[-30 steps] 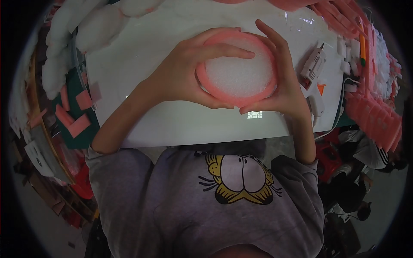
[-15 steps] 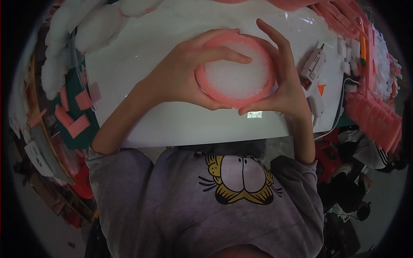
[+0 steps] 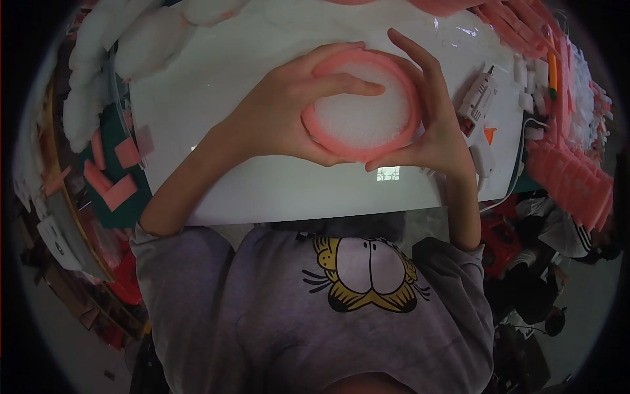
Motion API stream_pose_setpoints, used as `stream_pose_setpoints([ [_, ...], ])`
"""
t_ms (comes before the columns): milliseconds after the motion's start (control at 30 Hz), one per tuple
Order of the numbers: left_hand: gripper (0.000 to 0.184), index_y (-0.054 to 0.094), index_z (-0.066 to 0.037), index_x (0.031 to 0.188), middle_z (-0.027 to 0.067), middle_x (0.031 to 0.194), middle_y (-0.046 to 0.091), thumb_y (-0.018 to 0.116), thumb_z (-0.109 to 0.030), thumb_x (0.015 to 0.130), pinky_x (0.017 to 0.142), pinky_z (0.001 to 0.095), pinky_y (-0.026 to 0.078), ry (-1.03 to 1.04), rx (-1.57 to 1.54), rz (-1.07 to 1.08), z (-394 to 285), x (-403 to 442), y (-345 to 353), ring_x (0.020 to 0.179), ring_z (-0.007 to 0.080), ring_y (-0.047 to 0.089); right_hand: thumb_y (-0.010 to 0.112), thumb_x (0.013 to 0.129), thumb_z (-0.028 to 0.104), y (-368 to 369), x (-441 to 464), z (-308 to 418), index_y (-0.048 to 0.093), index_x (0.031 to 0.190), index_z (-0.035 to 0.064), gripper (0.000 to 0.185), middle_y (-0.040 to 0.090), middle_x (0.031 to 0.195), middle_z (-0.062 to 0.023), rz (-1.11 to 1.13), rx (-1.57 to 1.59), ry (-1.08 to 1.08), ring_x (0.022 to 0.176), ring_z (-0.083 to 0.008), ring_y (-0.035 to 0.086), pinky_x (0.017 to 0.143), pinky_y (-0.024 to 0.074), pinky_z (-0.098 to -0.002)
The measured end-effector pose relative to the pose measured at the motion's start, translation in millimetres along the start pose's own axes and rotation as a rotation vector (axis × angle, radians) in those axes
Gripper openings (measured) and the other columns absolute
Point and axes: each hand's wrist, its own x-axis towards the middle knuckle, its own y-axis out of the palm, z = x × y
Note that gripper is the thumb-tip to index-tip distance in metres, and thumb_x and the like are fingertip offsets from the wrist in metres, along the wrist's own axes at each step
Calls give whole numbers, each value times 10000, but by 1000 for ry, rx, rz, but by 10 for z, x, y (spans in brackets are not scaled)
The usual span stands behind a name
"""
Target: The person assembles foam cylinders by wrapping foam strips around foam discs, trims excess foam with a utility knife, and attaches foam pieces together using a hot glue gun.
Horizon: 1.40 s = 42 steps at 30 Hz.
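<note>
Two-handed grip, fingers curved wide around the pink-rimmed white disc [image 3: 364, 111].

Tabletop [image 3: 295, 190] open nr front edge; 1 glue gun [image 3: 480, 100] blocks R side.

White foam disc [image 3: 361, 115]: round, slightly oval in this view, grainy surface, broad face up toward the camera. Pink foam rim [image 3: 412, 98] runs around its edge, matte, a bit uneven in width. Both sit between left hand [image 3: 279, 108] and right hand [image 3: 441, 134], over white table [image 3: 275, 190]; can't tell if underside touches it. Left hand grips the left side, one finger lying across the white face. Right hand cups the right side, thumb at the rim's lower edge.
</note>
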Motion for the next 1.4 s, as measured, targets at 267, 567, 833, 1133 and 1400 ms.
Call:
stream_pose_setpoints([
  [267,701,600,-223,1138,124,1301,462,820,-198,473,936,392,449,-2,-13,13,-12,21,-36,1160,300,488,913,404,309,3,-7,26,268,1394,44,1211,295,1441,-125,44,-94,29,1285,-268,370,1046,332,-386],
  [567,700,600,-226,1139,125,1295,469,817,-201,474,937,392,447,1,-10,7,-18,26,-41,1160,299,489,913,399,318,18,-12,18,268,1395,38,1219,306,1434,-126,31,-96,22,1292,-268,360,1045,330,-386],
  [833,679,604,-218,1122,112,1285,484,818,-216,477,936,395,444,-1,-11,-7,-11,24,-40,1161,298,488,914,388,330,18,-9,28,278,1389,37,1221,313,1431,-125,30,-81,38,1291,-264,363,1043,333,-378],
  [1133,663,603,-214,1126,134,1382,381,825,-192,501,965,397,420,-22,-2,-10,9,17,-25,1242,309,422,916,382,330,21,-15,15,274,1389,40,1229,301,1437,-122,19,-98,55,1287,-267,367,1042,338,-385],
  [1400,506,626,-176,960,154,1433,315,840,-136,503,938,383,427,96,-167,-100,46,26,-13,1267,317,401,921,371,320,22,-19,23,247,1393,45,1255,268,1452,-125,-22,-40,67,1275,-271,383,1028,366,-393],
])
